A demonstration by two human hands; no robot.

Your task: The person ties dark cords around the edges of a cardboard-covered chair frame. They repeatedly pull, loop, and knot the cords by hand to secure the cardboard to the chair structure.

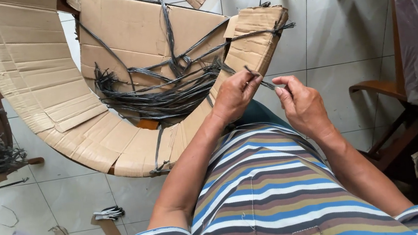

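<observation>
both hands' fingers pinch thin grey strap [267,84] beside curved corrugated cardboard [45,96].

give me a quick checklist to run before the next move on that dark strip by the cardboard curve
1. Left hand has the dark strip pinched: ok.
2. Right hand has it too: ok, thumb and forefinger close on it near the other hand.
3. Strip free between the hands: ok, only a short stretch shows there.
4. Strip's far end traced: cannot tell, it runs under the left hand's fingers.
5. Cardboard curve steady: cannot tell, its support is hidden.
6. Loose strip bundle out of the hands' way: ok, it lies inside the curve, beyond the left hand.
</observation>
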